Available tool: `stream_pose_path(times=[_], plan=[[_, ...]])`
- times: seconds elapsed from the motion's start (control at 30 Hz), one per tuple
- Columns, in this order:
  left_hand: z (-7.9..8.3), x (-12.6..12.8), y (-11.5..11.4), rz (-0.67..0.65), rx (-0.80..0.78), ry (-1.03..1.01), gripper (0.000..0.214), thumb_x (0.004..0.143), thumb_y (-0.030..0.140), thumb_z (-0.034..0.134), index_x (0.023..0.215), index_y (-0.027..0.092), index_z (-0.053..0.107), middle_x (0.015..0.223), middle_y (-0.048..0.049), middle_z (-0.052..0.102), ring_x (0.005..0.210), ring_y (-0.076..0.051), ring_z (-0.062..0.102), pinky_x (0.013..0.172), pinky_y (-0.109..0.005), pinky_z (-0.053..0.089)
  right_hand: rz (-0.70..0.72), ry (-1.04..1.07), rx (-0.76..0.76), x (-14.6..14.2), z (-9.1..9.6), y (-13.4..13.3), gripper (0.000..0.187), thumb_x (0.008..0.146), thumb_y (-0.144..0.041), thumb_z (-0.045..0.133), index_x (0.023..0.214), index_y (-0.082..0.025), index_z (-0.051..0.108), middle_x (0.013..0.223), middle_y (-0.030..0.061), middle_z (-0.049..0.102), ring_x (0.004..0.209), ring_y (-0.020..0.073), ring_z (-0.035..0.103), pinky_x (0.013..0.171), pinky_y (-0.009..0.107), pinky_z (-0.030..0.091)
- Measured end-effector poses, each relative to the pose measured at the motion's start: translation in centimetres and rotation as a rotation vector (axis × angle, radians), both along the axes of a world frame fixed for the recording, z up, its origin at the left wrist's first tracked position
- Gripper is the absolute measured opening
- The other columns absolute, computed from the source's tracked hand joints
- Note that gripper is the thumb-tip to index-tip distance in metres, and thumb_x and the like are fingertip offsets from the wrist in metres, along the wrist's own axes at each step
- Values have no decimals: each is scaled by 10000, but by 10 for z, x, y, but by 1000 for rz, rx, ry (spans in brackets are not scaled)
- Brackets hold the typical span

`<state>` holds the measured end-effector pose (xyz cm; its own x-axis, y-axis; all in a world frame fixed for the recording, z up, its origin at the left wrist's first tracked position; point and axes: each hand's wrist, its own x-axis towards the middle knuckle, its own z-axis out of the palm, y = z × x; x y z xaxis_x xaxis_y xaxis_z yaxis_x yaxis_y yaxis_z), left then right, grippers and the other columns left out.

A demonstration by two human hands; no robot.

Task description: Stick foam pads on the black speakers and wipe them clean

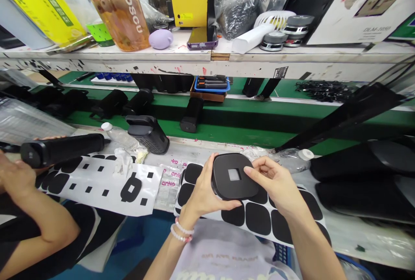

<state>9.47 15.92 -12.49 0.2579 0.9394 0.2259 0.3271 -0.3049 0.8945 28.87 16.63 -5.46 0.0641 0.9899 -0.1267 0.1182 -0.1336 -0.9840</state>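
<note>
In front of me I hold a black device (223,187) with its rounded-square end turned up. A flat black pad with a small square window, pale inside, covers that end. My left hand (202,187) grips the device around its left side, thumb along the near edge. At the right edge, my right hand (272,180) pinches with its thumb on the pad and its fingers curled; their tips are partly hidden. Beneath my hands lies a white backing sheet (241,227) with several black rounded-square stickers.
At left, a co-worker's hand (19,176) is by a black cylindrical device (65,148). Another black device (147,135) stands near a plastic bottle (119,135). Black housings (363,185) lie at right. Behind runs a green conveyor (233,120) below a cluttered shelf (162,59).
</note>
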Motion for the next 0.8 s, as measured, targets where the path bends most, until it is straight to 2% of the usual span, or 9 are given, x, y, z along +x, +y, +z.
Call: stream_pose_path(times=[0.33, 0.6, 0.8], plan=[[3, -1, 1, 9, 42, 44, 1303, 539, 514, 876, 1526, 311, 50, 1543, -173, 349, 1406, -375, 378, 1121, -596, 366, -24, -171, 13, -3, -6, -2, 311, 767, -502, 703, 761, -218, 577, 667, -12, 533, 621, 143, 485, 574, 288, 393], [0, -3, 2, 37, 118, 69, 1301, 517, 469, 895, 1526, 335, 84, 1523, -155, 396, 1387, -365, 413, 1096, -572, 415, -57, -364, 45, -10, 0, -5, 238, 810, -455, 599, 738, -236, 542, 636, -18, 514, 600, 151, 473, 585, 305, 380], [1, -3, 3, 72, 142, 86, 1296, 504, 422, 904, 1527, 336, 112, 1524, -143, 408, 1371, -370, 435, 1082, -574, 428, -56, -424, 75, -15, 1, -6, 208, 842, -421, 557, 732, -247, 526, 603, -27, 493, 566, 154, 466, 562, 299, 369]])
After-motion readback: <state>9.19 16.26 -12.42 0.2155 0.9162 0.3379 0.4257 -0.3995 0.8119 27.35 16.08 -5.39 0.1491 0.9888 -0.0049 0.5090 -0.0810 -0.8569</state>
